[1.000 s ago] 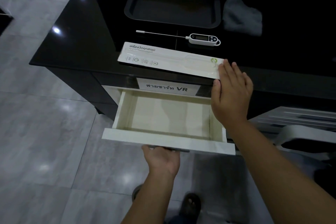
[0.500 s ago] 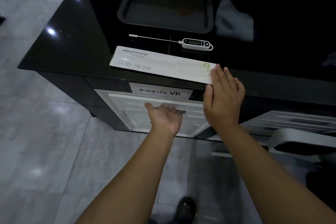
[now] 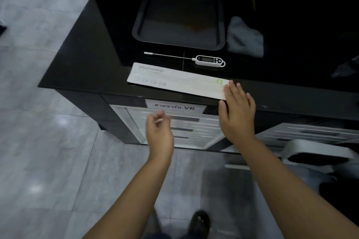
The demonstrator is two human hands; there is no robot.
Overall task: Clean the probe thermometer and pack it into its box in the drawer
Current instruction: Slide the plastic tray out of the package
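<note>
A white probe thermometer (image 3: 208, 60) lies on the black counter (image 3: 81, 68), its thin metal probe pointing left. In front of it lies its long white box (image 3: 174, 81), near the counter's front edge. My right hand (image 3: 236, 110) rests flat with straight fingers on the box's right end. My left hand (image 3: 159, 132) hangs in the air in front of the white drawer unit (image 3: 186, 128), fingers loosely curled and holding nothing. The drawers are all pushed in.
A dark baking tray (image 3: 180, 13) sits behind the thermometer, with a grey cloth (image 3: 244, 37) to its right. A paper label (image 3: 174, 106) is stuck above the drawers. A second white drawer unit (image 3: 310, 134) and a grey chair (image 3: 318, 153) stand at the right. Grey tiled floor lies below.
The open top drawer was pushed shut by my left hand, which has now drawn back from the drawer front. My right hand has stayed on the box's right end.
</note>
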